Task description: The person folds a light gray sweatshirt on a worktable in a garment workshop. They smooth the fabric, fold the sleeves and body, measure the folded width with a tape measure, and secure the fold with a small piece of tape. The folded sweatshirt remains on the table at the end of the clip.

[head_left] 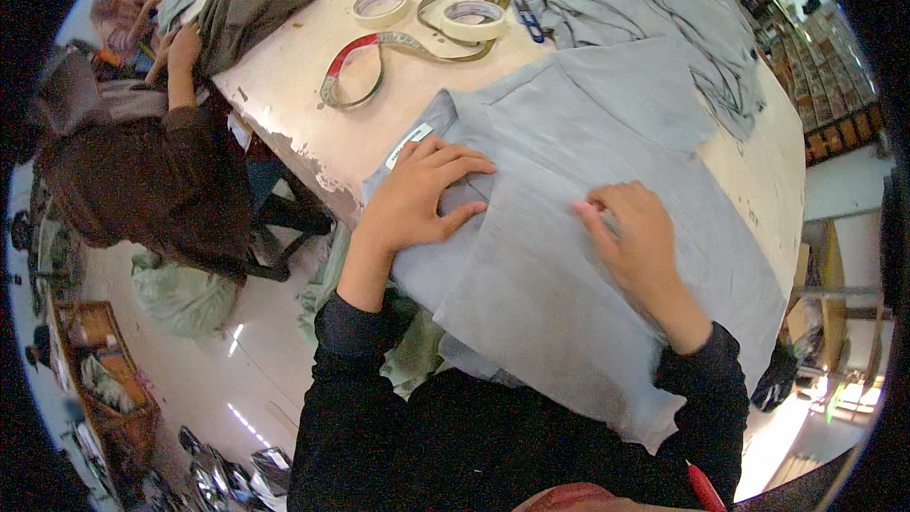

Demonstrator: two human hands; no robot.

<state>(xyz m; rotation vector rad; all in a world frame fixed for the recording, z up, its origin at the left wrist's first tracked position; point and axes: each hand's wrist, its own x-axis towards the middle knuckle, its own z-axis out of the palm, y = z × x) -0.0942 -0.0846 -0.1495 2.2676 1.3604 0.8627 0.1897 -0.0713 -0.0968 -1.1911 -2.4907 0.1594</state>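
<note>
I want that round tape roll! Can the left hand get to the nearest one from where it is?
Probably yes. The left hand lies flat on the grey shirt, holding nothing, and the tape roll sits farther up the table. Only the measuring tape lies between, flat on the table.

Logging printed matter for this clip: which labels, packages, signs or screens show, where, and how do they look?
Label: small white rectangle at the grey garment collar, just beyond the left hand.
Boxes on shelves: far right, colourful rows, too small to detail.
No screens or signs visible.
</note>
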